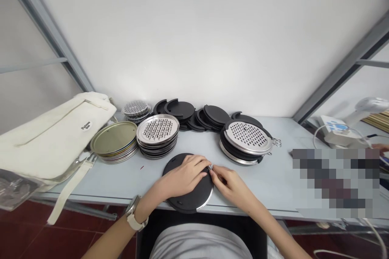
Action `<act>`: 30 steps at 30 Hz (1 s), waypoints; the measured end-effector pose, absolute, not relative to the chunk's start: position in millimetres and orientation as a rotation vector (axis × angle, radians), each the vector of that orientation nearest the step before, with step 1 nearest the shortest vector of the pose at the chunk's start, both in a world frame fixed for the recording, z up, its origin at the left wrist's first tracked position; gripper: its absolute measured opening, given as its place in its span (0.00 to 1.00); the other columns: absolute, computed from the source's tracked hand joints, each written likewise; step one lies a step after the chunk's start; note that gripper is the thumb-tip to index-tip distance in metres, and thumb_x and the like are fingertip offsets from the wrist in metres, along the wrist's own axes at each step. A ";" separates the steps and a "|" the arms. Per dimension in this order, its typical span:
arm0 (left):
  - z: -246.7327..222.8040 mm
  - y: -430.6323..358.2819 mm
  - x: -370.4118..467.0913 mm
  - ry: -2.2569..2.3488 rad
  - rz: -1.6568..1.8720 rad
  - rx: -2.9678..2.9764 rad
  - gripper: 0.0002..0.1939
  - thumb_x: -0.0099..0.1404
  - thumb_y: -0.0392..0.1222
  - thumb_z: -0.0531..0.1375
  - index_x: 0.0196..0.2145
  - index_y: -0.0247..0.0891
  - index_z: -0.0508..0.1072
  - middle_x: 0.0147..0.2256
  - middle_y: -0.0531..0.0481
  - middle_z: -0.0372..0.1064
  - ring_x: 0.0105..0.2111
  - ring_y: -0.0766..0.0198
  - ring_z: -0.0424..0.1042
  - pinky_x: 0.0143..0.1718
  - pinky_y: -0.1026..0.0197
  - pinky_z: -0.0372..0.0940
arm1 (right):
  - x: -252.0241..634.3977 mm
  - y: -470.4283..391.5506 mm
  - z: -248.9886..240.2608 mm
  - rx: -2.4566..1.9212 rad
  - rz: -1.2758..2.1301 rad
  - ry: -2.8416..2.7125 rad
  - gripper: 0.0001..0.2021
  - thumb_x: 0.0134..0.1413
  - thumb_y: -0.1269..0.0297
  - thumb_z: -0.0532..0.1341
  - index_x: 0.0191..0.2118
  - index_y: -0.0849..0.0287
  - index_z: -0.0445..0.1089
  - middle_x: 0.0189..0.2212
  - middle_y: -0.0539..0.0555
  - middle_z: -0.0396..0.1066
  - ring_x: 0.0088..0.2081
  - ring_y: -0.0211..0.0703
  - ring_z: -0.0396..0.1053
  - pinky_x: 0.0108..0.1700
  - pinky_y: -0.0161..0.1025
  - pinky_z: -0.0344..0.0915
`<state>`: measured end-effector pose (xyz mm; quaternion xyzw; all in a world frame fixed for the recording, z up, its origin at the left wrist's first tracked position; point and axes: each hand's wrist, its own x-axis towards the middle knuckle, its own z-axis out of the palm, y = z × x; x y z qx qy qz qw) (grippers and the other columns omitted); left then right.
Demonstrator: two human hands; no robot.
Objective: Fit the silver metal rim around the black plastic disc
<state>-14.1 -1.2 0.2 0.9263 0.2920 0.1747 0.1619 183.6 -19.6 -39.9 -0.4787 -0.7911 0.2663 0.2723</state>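
A round black disc point(197, 195) with a silver edge along its right side lies flat near the table's front edge. My left hand point(189, 173), with a watch on its wrist, rests on the disc; its curled fingers grip the disc's upper right edge. At that same edge my right hand point(224, 180) is closed in a pinch on a small thin metal piece point(210, 167), mostly hidden by the fingertips. Behind and to the right stands a stack of grater discs in black holders point(247, 139), with metal clasps point(276, 142) at its right side.
Stacks of grater plates point(158, 129) and olive-coloured round plates point(114, 139) stand to the left, beside a cream bag point(60, 137) with a hanging strap. Black holders point(216, 115) line the wall. At the right are a white device point(336, 129) with cables and another person's hand point(381, 147).
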 end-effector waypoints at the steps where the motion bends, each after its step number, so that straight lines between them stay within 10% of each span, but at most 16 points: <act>1: 0.1 -1.2 -14.2 0.833 0.501 2.641 0.16 0.71 0.33 0.48 0.55 0.39 0.59 0.51 0.44 0.61 0.53 0.58 0.60 0.56 0.53 0.55 | 183.7 -19.8 -39.8 -1.286 0.711 -2.131 0.15 0.64 0.62 0.47 0.25 0.56 0.49 0.20 0.45 0.53 0.24 0.35 0.53 0.27 0.33 0.50; 30: -1.5 -0.2 -13.9 0.853 0.567 2.521 0.16 0.70 0.32 0.50 0.54 0.40 0.60 0.50 0.46 0.63 0.53 0.59 0.61 0.57 0.54 0.55 | 181.9 -20.5 -38.7 -1.296 0.599 -2.151 0.13 0.62 0.64 0.48 0.25 0.56 0.53 0.20 0.46 0.57 0.24 0.37 0.57 0.27 0.33 0.52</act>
